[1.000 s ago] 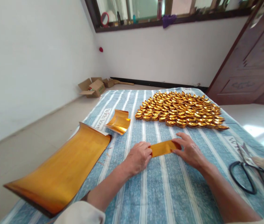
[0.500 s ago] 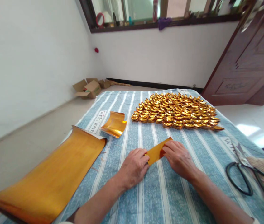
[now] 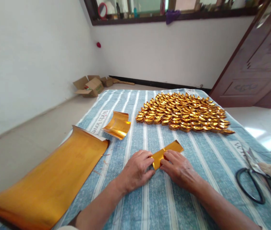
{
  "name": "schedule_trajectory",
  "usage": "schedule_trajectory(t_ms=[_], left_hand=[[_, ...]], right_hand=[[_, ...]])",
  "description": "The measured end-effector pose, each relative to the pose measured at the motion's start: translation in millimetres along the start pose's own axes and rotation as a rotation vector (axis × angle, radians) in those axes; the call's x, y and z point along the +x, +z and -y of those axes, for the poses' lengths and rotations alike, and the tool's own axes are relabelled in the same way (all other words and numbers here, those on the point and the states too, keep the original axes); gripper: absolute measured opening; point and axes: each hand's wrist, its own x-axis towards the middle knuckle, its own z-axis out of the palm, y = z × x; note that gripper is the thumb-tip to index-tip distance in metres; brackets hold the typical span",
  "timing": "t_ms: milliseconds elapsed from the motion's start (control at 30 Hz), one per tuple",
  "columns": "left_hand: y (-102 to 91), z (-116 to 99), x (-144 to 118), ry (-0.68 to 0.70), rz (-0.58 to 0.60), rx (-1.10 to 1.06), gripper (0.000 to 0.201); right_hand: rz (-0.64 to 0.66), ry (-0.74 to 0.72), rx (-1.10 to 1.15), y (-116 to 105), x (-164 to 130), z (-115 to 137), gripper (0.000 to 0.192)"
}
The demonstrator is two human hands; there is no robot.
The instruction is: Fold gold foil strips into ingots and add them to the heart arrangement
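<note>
Since a second ago the strip [image 3: 166,154] has been swinging from lying flat across between the hands to slanting up and away to the right, and both hands have been closing in on its near end. The left hand [image 3: 136,169] is pinching that near end, thumb and fingers [image 3: 147,158] closed on the foil. The right hand [image 3: 177,167] is pressing down on the same end from the other side, its fingers curled over the paper and nearly touching the left ones. The far end of the strip is sticking out free above the striped cloth [image 3: 173,204] covering the bench.

To the left a large gold sheet [image 3: 53,179] is curling at its edges and hanging over the bench edge; a smaller curled piece [image 3: 117,124] is lying just beyond it. Farther back, a dense cluster of folded gold ingots [image 3: 183,111] is sitting well apart from the hands. Scissors [image 3: 255,182] are lying at the right edge.

The likely risk is a crooked crease: the foil looks slick and springy, so if either hand is easing its pressure, the strip may be sliding and the fold landing off-square. Pressing too hard could be tearing or wrinkling the thin foil. The large sheet, already overhanging, may be slipping off the bench if the cloth is nudged.
</note>
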Motion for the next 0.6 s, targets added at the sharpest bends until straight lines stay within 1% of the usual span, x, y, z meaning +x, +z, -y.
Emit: schedule_trajectory(t_ms=[167, 400, 500, 600], left_hand=[[-1.0, 4.9, 0.8, 0.023, -0.023, -0.054, 0.019], [-0.9, 7.2, 3.0, 0.003, -0.013, -0.075, 0.017], [4.1, 9.4, 4.9, -0.001, -0.056, -0.058, 0.011], [10.4, 12.1, 6.5, -0.016, -0.115, -0.034, 0.013]], right_hand=[[0.017, 0.001, -0.011, 0.2, 1.1, 1.4, 0.018], [0.014, -0.013, -0.020, -1.9, 0.6, 1.6, 0.023], [0.007, -0.020, -0.025, -1.0, -0.5, 1.4, 0.023], [-0.001, -0.006, -0.019, 1.1, -1.3, 1.0, 0.025]])
